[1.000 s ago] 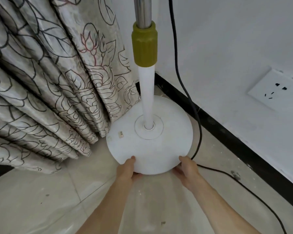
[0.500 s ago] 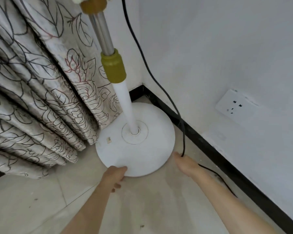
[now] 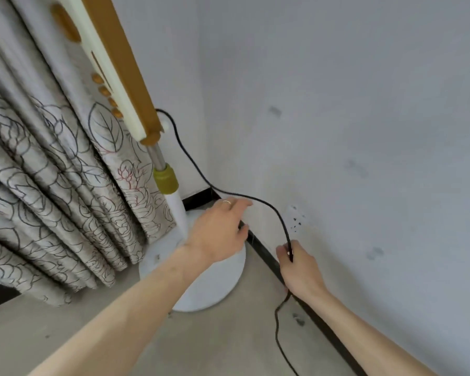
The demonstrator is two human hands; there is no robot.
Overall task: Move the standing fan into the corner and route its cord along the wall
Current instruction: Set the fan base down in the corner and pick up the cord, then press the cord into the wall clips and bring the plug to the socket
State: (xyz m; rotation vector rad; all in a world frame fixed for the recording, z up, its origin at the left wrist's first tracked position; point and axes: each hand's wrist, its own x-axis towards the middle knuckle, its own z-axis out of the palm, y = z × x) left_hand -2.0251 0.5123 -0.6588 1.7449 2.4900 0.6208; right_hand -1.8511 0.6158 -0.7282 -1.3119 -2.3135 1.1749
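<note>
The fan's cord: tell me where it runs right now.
In the head view the black cord leaves the fan's control column, loops right past the corner, then drops into the right hand beside the black baseboard and trails down onto the floor.

Both hands off the fan base [image 3: 201,291]. Right hand [image 3: 299,267] now pinching the black cord [image 3: 266,204]; left hand [image 3: 217,234] raised above base, reaching toward cord.

fan base [image 3: 215,286]: white | collar [image 3: 165,179] above base: olive-yellow | control panel [image 3: 111,77]: cream, mustard trim | cord [image 3: 258,199]: black | curtain [image 3: 52,191] left of base: grey, dark leaf outlines | skirting [image 3: 266,256]: black
</note>
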